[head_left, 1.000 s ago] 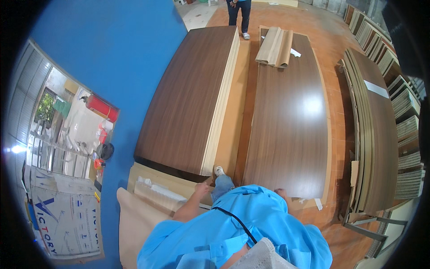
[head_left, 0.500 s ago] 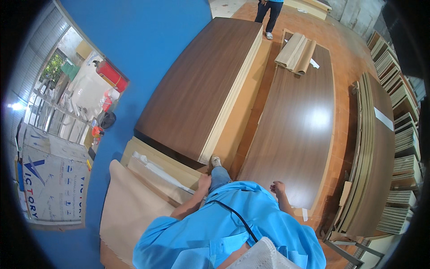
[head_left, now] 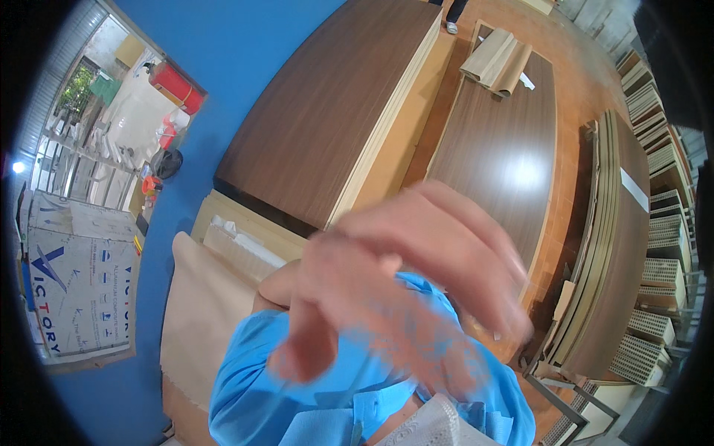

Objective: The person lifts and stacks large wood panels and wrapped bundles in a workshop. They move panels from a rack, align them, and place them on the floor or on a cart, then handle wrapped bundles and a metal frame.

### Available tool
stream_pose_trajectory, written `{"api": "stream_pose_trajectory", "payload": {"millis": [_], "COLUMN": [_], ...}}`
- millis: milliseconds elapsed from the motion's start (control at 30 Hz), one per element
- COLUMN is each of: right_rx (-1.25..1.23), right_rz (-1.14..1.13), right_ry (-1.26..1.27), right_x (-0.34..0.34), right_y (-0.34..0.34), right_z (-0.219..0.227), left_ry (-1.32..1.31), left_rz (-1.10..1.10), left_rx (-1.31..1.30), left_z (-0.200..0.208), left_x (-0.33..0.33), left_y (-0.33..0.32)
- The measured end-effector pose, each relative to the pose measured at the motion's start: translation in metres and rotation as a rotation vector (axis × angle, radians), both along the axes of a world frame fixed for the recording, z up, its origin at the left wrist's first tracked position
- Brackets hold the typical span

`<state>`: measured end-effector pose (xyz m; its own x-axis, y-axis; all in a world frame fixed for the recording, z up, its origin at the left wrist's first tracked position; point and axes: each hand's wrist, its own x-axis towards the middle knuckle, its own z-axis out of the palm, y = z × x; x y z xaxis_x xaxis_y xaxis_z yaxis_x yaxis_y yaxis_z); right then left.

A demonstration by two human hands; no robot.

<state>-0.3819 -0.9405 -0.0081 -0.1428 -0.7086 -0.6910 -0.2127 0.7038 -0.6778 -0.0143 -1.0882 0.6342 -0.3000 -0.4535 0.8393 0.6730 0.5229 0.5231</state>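
Observation:
A large, motion-blurred hand, which looks to be my left hand (head_left: pixel 372 253), is raised close in front of my blue shirt (head_left: pixel 297 346). The left forearm (head_left: pixel 277 286) runs up behind it. Its fingers curve over to the right, with the thumb pointing down and well apart; I see nothing held between them. My right hand does not show apart from this blur. Beyond the raised hand lie a tall stack of dark brown wood-grain panels (head_left: pixel 320 111) and a lower panel stack (head_left: pixel 483 149).
Rolled brown sheets (head_left: pixel 497 65) lie on the lower stack. Brown sheeting (head_left: pixel 201 297) and pale boards are at left, beside a blue wall (head_left: pixel 223 52). A rack of panels (head_left: pixel 625 245) stands at right. Another person's foot (head_left: pixel 451 28) shows at the far end.
A hand has come up close before the view, covering my lap and leg. My right hand, seen earlier over the low panel, no longer shows separately. The view has tilted slightly.

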Motion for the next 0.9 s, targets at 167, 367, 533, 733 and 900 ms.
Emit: {"api": "stream_pose_trajectory", "payload": {"millis": [167,367,533,733,900], "right_rx": [-0.501,-0.014,-0.299,-0.436,-0.253], "right_rz": [0.731,-0.017,-0.105,0.045,0.150], "right_ry": [0.463,-0.164,-0.302,-0.332,-0.056], "right_x": [-0.007,0.060,0.145,0.176,0.117], "right_y": [0.006,-0.120,-0.253,-0.261,-0.178], "right_z": [-0.061,0.035,0.202,0.242,0.132], "left_ry": [0.051,0.105,0.130,-0.015,0.266], "left_rz": [-0.163,-0.234,-0.237,0.033,-0.039], "left_rx": [-0.308,-0.489,-0.586,0.150,-0.271], "left_z": [0.028,0.027,0.028,0.056,0.018], "left_x": [-0.002,-0.005,-0.017,-0.015,-0.038], "left_y": [-0.016,-0.022,-0.027,0.041,0.007]}}
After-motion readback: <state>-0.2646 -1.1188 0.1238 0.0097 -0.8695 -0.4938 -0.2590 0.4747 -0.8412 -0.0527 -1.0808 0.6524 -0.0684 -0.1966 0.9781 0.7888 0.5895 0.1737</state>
